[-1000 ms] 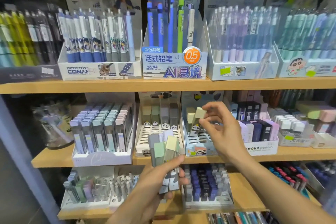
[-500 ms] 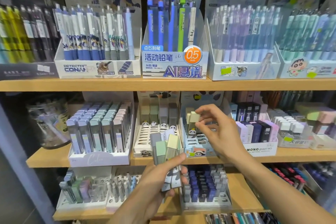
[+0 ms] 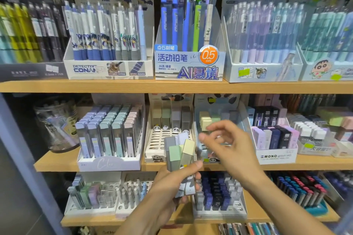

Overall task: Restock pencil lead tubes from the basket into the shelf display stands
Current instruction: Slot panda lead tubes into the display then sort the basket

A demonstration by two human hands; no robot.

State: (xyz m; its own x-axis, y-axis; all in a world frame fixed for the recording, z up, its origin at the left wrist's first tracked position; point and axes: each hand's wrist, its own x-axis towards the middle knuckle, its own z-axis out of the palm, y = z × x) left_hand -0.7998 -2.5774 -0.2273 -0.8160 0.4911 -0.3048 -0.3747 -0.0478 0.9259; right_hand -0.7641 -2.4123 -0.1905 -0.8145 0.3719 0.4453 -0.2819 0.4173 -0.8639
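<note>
Lead tubes (image 3: 180,155) before panda stands (image 3: 168,139)

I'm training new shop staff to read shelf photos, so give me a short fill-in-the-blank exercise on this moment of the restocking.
1. The bundle of lead tubes is held by the ____ hand.
2. The right hand holds ____.
3. The orange circle on the AI pencil box reads ____ mm.
4. The animal printed on the half-empty white stand is a ____.

Missing words: left; nothing; 0.5; panda
</note>
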